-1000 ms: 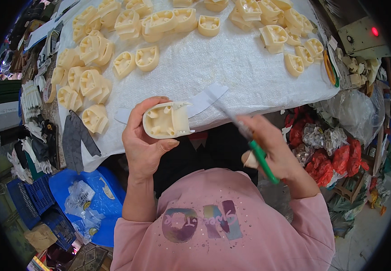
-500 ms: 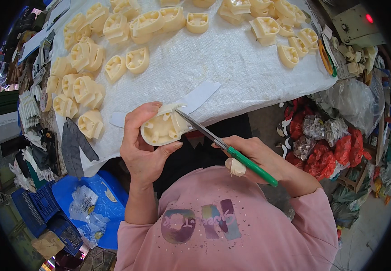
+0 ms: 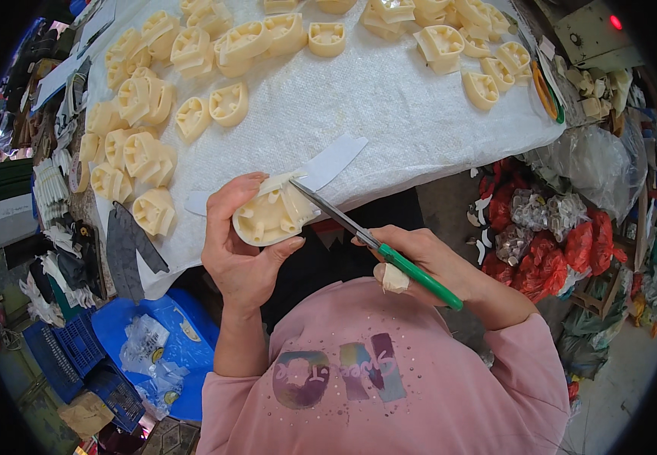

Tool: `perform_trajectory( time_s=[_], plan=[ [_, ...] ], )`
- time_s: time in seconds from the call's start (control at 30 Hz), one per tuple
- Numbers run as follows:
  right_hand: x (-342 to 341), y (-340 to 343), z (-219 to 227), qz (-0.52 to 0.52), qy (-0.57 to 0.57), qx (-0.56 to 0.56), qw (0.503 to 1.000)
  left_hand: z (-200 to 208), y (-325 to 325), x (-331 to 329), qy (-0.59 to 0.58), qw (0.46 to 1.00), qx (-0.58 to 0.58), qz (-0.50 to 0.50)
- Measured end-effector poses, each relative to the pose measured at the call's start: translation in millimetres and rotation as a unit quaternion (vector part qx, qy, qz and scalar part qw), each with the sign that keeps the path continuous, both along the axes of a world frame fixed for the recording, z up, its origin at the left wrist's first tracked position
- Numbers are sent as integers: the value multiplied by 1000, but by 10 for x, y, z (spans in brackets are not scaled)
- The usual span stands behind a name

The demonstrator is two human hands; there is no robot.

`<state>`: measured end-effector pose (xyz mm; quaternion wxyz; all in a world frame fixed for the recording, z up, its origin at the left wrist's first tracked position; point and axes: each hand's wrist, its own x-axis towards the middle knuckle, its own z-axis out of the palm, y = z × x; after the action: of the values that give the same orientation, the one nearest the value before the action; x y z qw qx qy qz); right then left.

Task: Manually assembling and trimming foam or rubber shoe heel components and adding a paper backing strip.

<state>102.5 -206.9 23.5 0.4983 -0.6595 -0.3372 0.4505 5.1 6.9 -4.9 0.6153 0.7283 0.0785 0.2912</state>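
My left hand (image 3: 239,264) grips a cream moulded plastic shoe heel (image 3: 269,216), fingers behind and thumb along its near side. Its hollow, ribbed side faces up, and a thin white strip (image 3: 277,182) shows at its far edge. My right hand (image 3: 425,252) is wrapped around green-handled scissors (image 3: 421,276), seen nearly edge-on. Their metal tips meet the heel's far right edge; whether the blades are apart is unclear. A tan wrap (image 3: 396,279) covers one digit of that hand. Beyond the heel, a curved white strip (image 3: 333,163) lies on the table's edge.
A white woven sheet (image 3: 321,98) covers the table, with many similar cream heels (image 3: 150,158) at its left and back. Dark curved pieces (image 3: 127,246) hang over the left corner. Below are a blue bin (image 3: 192,356) and, right, red plastic bags (image 3: 544,265).
The white strip at the heel's far edge sits differently, and the heel is slightly tilted. Both hands have barely moved; the view has shifted a little.
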Motion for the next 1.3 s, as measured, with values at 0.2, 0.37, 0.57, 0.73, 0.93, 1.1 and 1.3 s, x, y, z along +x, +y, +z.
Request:
perform_trajectory(
  time_s=[0.2, 0.37, 0.57, 0.73, 0.93, 1.1, 1.3],
  plan=[
    [-15, -1, -31, -7, -7, -7, 1000, -2, -15, -3, 1, 1000, -8, -3],
    [-1, -19, -50, -4, 15, -15, 1000, -26, 6, -8, 0, 1000, 26, -3],
    [-1, -26, -101, 2, 12, -7, 1000, -20, 40, 2, -6, 997, 69, -23],
    [-48, -39, -137, -13, -37, 27, 999, -4, 21, -2, 1, 999, 31, -23],
    [-126, -75, -180, -3, -6, 18, 1000, 9, 54, -19, 10, 998, -60, 0],
    [93, -128, 41, -64, -144, -19, 987, -1, 163, -58, 28, 990, -140, -10],
    [426, -162, 391, 57, -457, -71, 885, 89, 229, -27, 71, 976, -193, -73]
  ],
)
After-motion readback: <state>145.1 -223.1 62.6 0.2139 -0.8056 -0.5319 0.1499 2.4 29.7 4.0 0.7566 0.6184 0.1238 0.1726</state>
